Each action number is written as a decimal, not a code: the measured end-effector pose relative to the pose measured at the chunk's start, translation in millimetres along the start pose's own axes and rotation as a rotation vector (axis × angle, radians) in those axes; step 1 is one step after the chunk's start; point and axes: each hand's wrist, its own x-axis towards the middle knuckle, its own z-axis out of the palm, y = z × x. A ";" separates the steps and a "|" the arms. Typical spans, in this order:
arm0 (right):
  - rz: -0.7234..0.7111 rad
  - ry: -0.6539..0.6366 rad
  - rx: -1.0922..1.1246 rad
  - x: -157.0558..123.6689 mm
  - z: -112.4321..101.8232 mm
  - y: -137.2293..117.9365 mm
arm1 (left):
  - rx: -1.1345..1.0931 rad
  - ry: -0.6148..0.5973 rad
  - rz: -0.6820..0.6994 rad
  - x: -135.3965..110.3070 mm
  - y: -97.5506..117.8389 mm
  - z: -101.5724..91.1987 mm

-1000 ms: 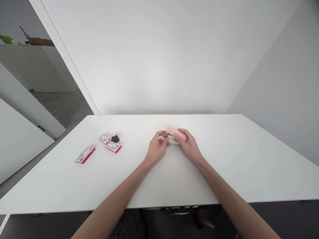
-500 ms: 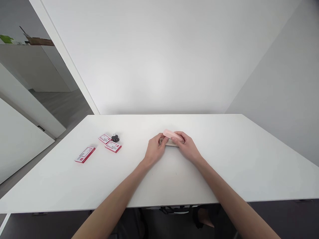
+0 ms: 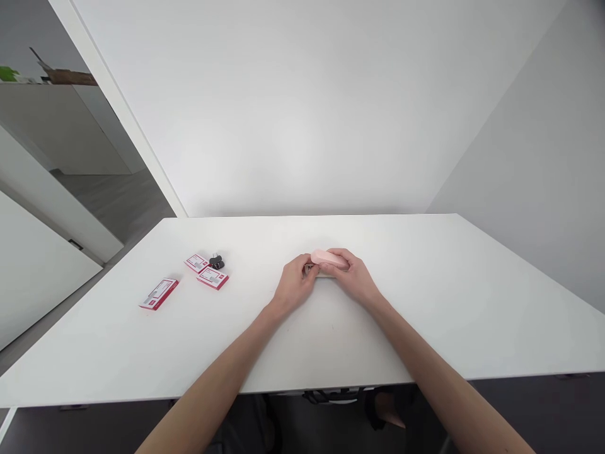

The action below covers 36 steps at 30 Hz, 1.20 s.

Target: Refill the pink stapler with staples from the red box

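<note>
A pink stapler [image 3: 326, 258] with a pale beige base [image 3: 325, 275] is held between my hands near the middle of the table. My left hand [image 3: 296, 281] is closed on the left end of the base, its thumb at the front side. Around the right end and the pink top is my right hand [image 3: 350, 272], also closed, with the thumb along the front. The pink top slants over the base. Fingers hide both ends of the stapler, so I cannot tell how far it is spread.
On the left of the white table [image 3: 401, 315] lie a red-and-white box [image 3: 159, 294], a second such box [image 3: 196, 262] and a third [image 3: 212, 277]. A small black object with metal prongs [image 3: 217, 261] touches them. A white wall [image 3: 302, 126] rises behind the table.
The pink top has tilted and now covers more of the beige base. My right fingers and left thumb have shifted slightly. The boxes have not moved on the table.
</note>
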 end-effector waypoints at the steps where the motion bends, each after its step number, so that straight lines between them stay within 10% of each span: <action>1: 0.000 -0.003 0.004 0.3 -0.1 0.6 | 0.002 -0.001 0.001 0.3 -0.4 0.0; 36: 0.052 -0.062 0.061 -4.3 -4.5 -9.4 | -0.004 -0.028 -0.011 -0.9 -5.7 2.2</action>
